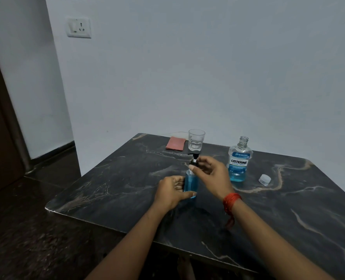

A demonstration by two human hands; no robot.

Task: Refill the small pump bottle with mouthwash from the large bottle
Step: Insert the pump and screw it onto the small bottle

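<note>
Both bare forearms reach forward from the bottom edge, converging toward the middle. The left hand (172,191) lies low, thumb pointing right, fingers curled around the bottle (191,183) body in a firm wrap. The right hand (212,173) sits higher, wrist bent, its fingertips (192,168) pinching the pump (195,159) collar at the bottle's neck, thumb toward the camera. A red thread band (231,201) circles the right wrist, a loose end hanging below.
</note>
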